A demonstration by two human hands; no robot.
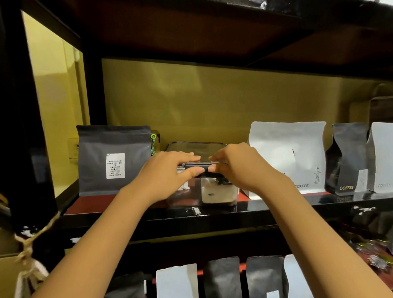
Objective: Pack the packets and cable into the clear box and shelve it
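Observation:
The clear box (219,195) stands on the middle shelf (278,206), between a dark grey bag and a white bag. Its transparent lid (195,148) lies flat on top. Through the front wall I see a white packet and a dark coil that looks like the cable (222,181). My left hand (167,172) and my right hand (242,167) both pinch the black latch (196,167) on the box's front edge, fingers above and thumbs below. The hands hide most of the box's front.
A dark grey labelled bag (114,161) stands left of the box, a white coffee bag (287,155) close on its right, then black (346,160) and white bags. More bags (221,283) fill the lower shelf. A twine-tied bundle (28,254) hangs at lower left.

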